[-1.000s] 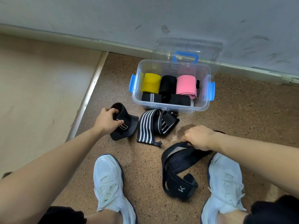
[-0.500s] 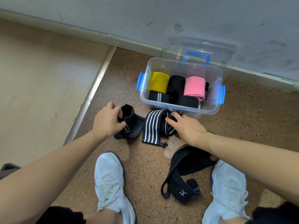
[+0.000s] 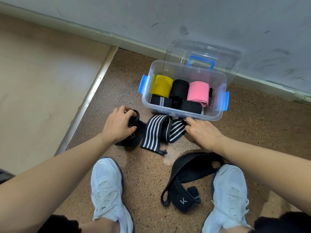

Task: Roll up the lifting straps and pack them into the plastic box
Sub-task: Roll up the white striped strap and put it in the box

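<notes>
L hand [image 3: 117, 126] curling round half-rolled black strap [image 3: 135, 117], R hand [image 3: 202, 132] pinching far end of striped strap [image 3: 154, 130] — both straps lying on floor [image 3: 144, 174] just before plastic box [image 3: 216, 113]

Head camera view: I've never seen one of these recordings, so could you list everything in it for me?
plastic box: one, clear with blue latches, on the speckled floor by the wall
lid: one, clear with blue handle, propped behind the box
rolled straps: five, yellow, pink, three black, inside the box
striped strap: one, black and white, unrolled before the box
black strap: one, black, left of the striped one
logo strap: one, black, between the shoes
shoes: two, white, near edge
left hand: grips the black strap
right hand: pinches the striped strap's end
</notes>
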